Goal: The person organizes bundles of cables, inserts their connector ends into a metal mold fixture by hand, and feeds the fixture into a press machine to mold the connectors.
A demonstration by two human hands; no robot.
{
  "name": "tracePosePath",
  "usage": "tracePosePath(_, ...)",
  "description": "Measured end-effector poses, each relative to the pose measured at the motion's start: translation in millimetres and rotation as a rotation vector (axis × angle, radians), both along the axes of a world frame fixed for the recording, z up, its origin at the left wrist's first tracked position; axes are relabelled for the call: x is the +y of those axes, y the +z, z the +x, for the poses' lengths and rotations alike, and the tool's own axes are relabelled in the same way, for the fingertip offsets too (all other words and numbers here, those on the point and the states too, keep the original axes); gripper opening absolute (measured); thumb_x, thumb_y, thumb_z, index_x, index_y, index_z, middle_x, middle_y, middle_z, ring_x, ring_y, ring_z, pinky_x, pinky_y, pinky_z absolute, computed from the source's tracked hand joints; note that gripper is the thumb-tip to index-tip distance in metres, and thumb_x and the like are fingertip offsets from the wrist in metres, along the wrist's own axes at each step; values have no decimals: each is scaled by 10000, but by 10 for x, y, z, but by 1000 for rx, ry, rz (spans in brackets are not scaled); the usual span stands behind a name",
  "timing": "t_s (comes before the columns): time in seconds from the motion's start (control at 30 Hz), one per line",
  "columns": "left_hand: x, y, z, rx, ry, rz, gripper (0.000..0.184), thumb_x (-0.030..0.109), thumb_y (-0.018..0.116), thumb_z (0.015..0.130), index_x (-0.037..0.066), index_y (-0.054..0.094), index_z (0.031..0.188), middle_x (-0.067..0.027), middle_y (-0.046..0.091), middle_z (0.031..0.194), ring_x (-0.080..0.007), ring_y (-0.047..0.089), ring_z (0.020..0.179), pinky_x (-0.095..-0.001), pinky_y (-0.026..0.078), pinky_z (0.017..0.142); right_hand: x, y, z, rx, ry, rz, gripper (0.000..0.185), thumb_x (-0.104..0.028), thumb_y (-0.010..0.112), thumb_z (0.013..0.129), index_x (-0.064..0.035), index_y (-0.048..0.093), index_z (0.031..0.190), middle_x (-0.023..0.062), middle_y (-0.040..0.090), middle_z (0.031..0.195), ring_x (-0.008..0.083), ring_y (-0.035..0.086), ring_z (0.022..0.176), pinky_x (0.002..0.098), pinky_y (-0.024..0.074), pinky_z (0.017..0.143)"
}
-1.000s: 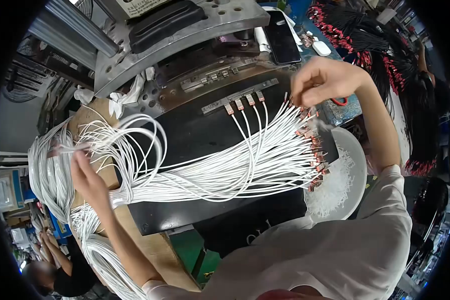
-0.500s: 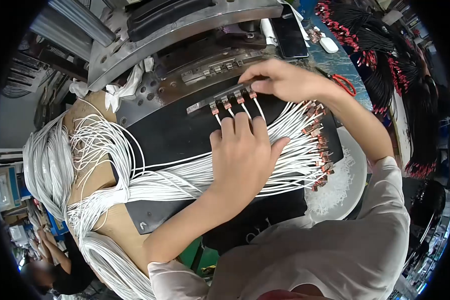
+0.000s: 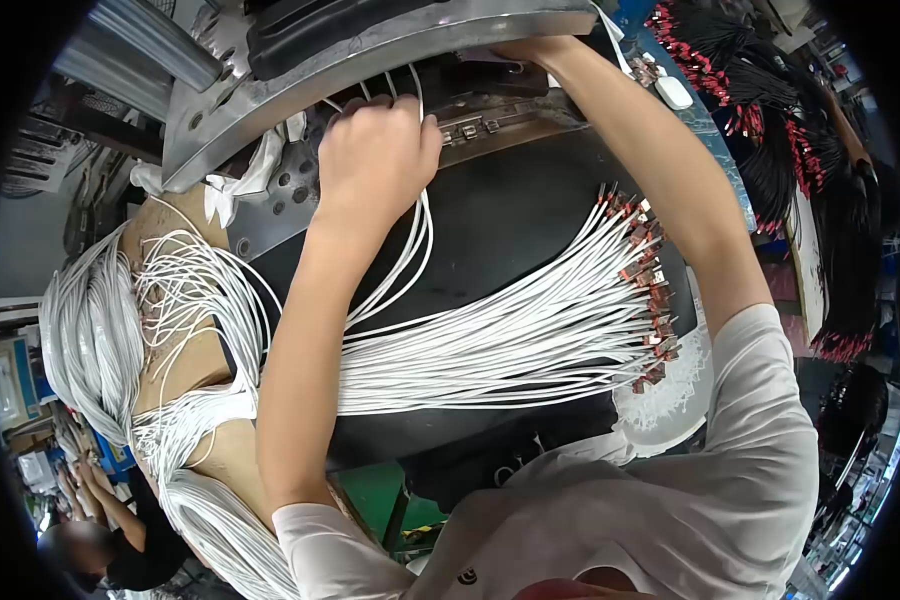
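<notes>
My left hand (image 3: 378,155) is raised at the front of the metal press, fingers curled around several white cables (image 3: 425,235). Their upper ends run in beneath the press's heavy upper plate (image 3: 220,130), while the rest loops down onto the black mat (image 3: 510,225). My right hand (image 3: 518,48) reaches under the right part of that plate; its fingers are mostly hidden. The metal strip with the connectors is out of sight. A toothed metal fixture (image 3: 470,130) lies on the press bed. On the mat a thick bundle of white cables (image 3: 490,340) fans out to connectors with orange-red parts (image 3: 655,290).
Coiled white cables (image 3: 90,340) hang at the left edge. A round tray (image 3: 705,370) with clear plastic bits stands right of the bundle. Black cables with red ends (image 3: 760,90) lie at the upper right. A white mouse-like object (image 3: 674,92) rests nearby. Another person (image 3: 120,540) is at lower left.
Both hands have moved up and away from the mat, toward the press. The cables and connector strip have been lifted off the mat, and their ends are now under the upper plate.
</notes>
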State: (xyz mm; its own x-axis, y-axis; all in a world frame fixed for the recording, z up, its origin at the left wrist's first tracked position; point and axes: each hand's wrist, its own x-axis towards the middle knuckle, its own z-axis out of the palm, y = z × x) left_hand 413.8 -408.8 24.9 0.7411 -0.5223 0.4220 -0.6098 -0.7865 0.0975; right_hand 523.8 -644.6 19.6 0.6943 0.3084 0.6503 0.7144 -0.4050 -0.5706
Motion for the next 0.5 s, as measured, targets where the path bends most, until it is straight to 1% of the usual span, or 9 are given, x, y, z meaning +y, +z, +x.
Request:
tracePosePath(0.1,21,-55,123,-9,-7,-44,291,301,667,926,17,725,965,-178,721,830,-355,714,828,-466,587,725,195,94,-167,-575,-597,-639,320,-302,593,951,-90,626,1188,109,705,1038,264,695,907,399,566,799)
tracePosePath(0.13,28,-52,151,-26,-14,-21,298,305,656,936,25,723,1013,-174,716,819,-356,715,816,-462,586,717,167,55,-139,-516,-560,-653,376,-316,611,943,-91,590,1244,101,710,1057,255,697,915,406,567,809)
tracePosePath(0.2,40,-75,138,-100,-29,-65,302,307,647,944,27,719,1030,-180,707,794,-359,714,793,-469,583,716,81,-28,-51,-402,-486,-682,513,-345,647,928,-92,519,1356,87,720,1096,237,701,931,421,568,828)
tracePosePath(0.3,126,48,-19,-131,31,-48,301,288,622,958,22,716,1062,-200,700,772,-368,712,757,-479,579,709,361,177,-583,91,-317,-454,314,-181,640,956,-2,683,1209,205,729,1119,311,682,1019,394,520,947)
tracePosePath(0.33,168,93,-86,-123,68,-26,300,278,612,963,19,716,1074,-208,698,767,-371,711,745,-482,578,707,458,133,-789,89,-433,-477,309,-174,641,946,-22,681,1211,219,719,1122,345,682,1032,405,527,919)
tracePosePath(0.37,227,95,-95,-116,115,-14,301,262,609,961,15,713,1095,-218,699,768,-376,711,745,-485,577,704,498,20,-871,-108,-309,-315,289,-196,607,918,-41,709,1140,210,728,1023,386,702,953,462,558,864)
tracePosePath(0.43,429,81,-80,-98,199,15,308,231,601,956,5,708,1136,-238,701,769,-386,712,744,-490,577,700,788,241,-1136,181,-195,-358,265,-213,595,928,-30,739,1054,203,733,964,385,713,910,469,566,853)
tracePosePath(0.47,583,-14,-10,-135,193,70,344,175,589,934,-2,688,1212,-266,719,873,-402,716,754,-486,585,695,909,258,-1117,173,-232,-471,269,-253,603,950,-46,753,1034,181,733,913,358,718,874,459,568,840)
tracePosePath(0.5,659,-76,35,-187,212,75,361,166,591,925,2,677,1235,-267,720,922,-402,718,777,-486,585,709,1038,279,-1093,164,-271,-584,282,-292,611,971,-62,768,1014,159,734,862,332,722,838,449,569,827)
